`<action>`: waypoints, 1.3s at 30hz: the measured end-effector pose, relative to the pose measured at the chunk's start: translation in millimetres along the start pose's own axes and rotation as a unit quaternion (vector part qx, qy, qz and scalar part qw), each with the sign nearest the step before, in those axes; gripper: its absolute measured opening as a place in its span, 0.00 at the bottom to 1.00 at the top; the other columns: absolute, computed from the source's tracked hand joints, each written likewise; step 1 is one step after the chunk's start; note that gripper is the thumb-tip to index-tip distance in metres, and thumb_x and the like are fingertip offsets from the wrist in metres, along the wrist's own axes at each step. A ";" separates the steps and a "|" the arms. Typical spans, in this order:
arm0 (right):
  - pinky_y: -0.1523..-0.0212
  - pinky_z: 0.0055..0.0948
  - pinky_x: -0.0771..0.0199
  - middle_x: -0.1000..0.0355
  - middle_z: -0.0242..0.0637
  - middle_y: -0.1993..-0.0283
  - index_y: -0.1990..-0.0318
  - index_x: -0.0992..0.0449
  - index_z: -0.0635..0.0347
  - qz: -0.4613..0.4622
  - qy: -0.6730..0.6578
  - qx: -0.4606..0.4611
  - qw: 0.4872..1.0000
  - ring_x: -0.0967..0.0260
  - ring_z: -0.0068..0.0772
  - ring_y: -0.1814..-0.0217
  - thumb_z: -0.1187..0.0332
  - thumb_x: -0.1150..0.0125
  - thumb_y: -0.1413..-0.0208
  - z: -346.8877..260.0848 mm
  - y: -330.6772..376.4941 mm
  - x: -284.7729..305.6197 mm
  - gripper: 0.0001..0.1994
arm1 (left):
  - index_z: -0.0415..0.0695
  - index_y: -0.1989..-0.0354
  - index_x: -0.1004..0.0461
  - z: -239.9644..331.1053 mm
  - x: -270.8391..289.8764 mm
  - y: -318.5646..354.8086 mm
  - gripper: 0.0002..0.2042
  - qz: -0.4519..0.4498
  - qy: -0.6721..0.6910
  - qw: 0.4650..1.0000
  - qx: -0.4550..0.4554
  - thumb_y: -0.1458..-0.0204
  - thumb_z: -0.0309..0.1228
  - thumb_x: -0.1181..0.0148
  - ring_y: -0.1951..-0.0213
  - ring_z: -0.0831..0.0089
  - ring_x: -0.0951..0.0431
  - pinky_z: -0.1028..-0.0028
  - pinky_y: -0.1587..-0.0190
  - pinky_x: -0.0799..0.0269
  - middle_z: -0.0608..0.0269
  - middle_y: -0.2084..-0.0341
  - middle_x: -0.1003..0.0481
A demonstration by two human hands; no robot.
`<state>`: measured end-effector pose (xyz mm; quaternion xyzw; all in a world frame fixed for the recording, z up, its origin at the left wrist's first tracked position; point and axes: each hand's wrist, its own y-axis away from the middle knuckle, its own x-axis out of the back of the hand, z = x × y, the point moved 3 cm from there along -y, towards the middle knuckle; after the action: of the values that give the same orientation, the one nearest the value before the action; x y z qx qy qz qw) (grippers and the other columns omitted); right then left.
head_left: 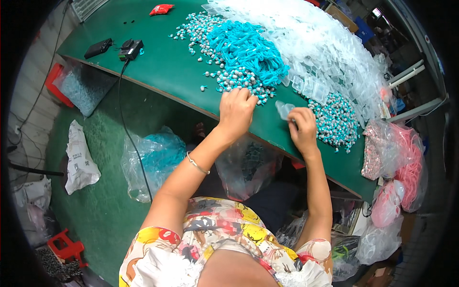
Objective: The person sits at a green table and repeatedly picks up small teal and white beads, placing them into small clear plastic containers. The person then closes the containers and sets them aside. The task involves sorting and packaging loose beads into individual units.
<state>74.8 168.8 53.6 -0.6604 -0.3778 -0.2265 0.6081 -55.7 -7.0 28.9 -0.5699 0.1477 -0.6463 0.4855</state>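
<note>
Reaching up from the lower edge, the left hand (235, 111) is laid palm-down at the near edge of the bead pile (239, 79), just above the frame's centre. Its fingers are curled into the small white-and-teal beads, but whether any are pinched cannot be told, since the fingertips are hidden under the hand. A thin bangle (197, 164) is worn on that forearm.

The right hand (302, 128) is seen just right of centre, closed around a small clear plastic case (283, 110). The case juts out from the upper left of the fist, between the two hands, and is held just above the green table (162, 62). A second heap of beads (337, 119) lies right beside that hand, to its right.

A tangle of teal cords (248, 48) is piled above the left hand, touching the beads. A broad drift of clear cases (315, 43) is spread across the upper right. Pink cords in a bag (411, 162) are seen at the right edge, and a black device (131, 49) with its cable at the upper left.
</note>
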 end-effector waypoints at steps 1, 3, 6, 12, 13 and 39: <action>0.53 0.40 0.35 0.27 0.34 0.60 0.67 0.26 0.56 -0.006 -0.002 0.010 1.000 0.30 0.42 0.53 0.79 0.34 0.60 -8.4 4.4 2.6 0.11 | 0.48 0.74 0.24 -1.6 -4.3 -2.2 0.03 0.003 -0.016 1.000 -0.009 0.55 0.25 0.42 0.66 0.64 0.28 0.64 0.64 0.39 0.65 0.73 0.30; 0.51 0.39 0.36 0.27 0.32 0.60 0.68 0.26 0.55 -0.021 -0.002 0.024 0.999 0.30 0.40 0.52 0.80 0.35 0.59 -11.2 14.7 2.5 0.11 | 0.49 0.75 0.24 -3.0 -10.5 -4.9 0.02 0.004 -0.044 0.999 -0.021 0.56 0.26 0.42 0.66 0.65 0.28 0.64 0.63 0.39 0.66 0.73 0.30; 0.50 0.40 0.38 0.27 0.31 0.59 0.67 0.26 0.55 -0.042 -0.010 0.026 0.999 0.30 0.40 0.52 0.80 0.36 0.58 -10.3 22.9 7.2 0.11 | 0.50 0.77 0.25 -3.0 -14.6 -6.9 0.02 0.001 -0.062 0.997 -0.035 0.57 0.27 0.42 0.65 0.66 0.28 0.64 0.63 0.40 0.67 0.72 0.29; 0.50 0.41 0.37 0.26 0.34 0.60 0.65 0.24 0.55 0.027 0.020 -0.072 0.997 0.29 0.41 0.54 0.80 0.41 0.55 12.2 29.4 14.4 0.10 | 0.49 0.77 0.27 2.5 -9.2 -3.5 0.01 -0.005 -0.044 0.997 -0.067 0.57 0.27 0.41 0.66 0.66 0.28 0.64 0.63 0.40 0.67 0.73 0.28; 0.50 0.40 0.37 0.25 0.34 0.61 0.65 0.23 0.55 0.044 0.036 -0.097 0.994 0.29 0.41 0.54 0.79 0.41 0.54 23.4 30.5 18.0 0.09 | 0.48 0.77 0.27 4.3 -7.1 -3.3 0.02 -0.007 -0.040 0.997 -0.067 0.57 0.27 0.41 0.66 0.66 0.28 0.64 0.63 0.40 0.67 0.73 0.28; 0.48 0.38 0.41 0.24 0.30 0.63 0.68 0.23 0.53 0.023 0.056 -0.166 0.984 0.29 0.37 0.56 0.72 0.32 0.55 36.9 34.2 8.9 0.07 | 0.40 0.65 0.25 24.4 -12.6 13.0 0.07 -0.118 0.275 0.951 0.080 0.53 0.20 0.37 0.69 0.62 0.22 0.67 0.67 0.27 0.57 0.69 0.25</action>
<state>100.8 207.5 32.9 -0.7470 -0.2846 -0.3089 0.5154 -29.8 5.5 19.2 -0.3425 0.1550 -0.8405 0.3902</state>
